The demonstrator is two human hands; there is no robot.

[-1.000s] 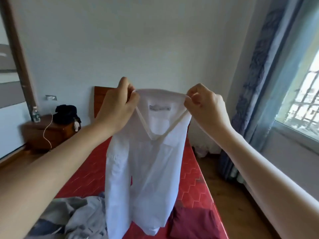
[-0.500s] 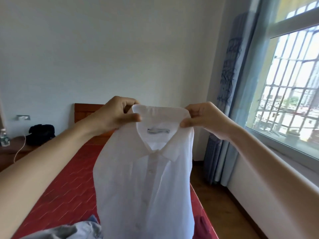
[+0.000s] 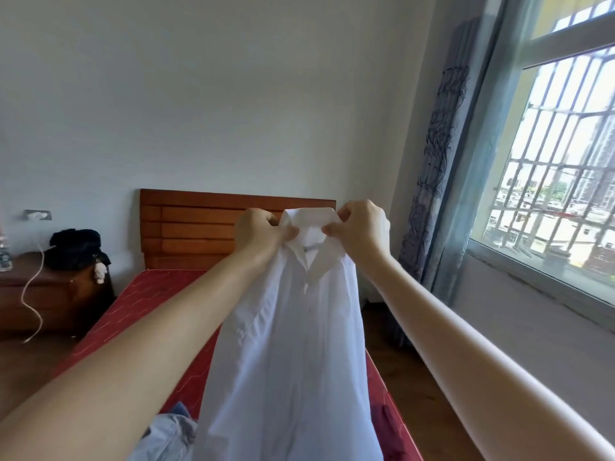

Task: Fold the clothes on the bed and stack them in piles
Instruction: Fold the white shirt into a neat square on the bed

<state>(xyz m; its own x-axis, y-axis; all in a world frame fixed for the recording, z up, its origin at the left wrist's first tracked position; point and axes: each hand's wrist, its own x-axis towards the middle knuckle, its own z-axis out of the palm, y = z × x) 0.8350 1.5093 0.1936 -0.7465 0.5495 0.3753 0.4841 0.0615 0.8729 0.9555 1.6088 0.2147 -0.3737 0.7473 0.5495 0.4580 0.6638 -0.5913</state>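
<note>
Above the bed (image 3: 139,314), left hand (image 3: 263,232) and right hand (image 3: 361,227) pinch the hanging white shirt's (image 3: 293,354) collar.

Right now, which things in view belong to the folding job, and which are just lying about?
Job: white shirt held at the collar by left hand and right hand; grey garment; maroon garment; bed.
Lying about: nightstand, black bag, cable, curtain.
</note>
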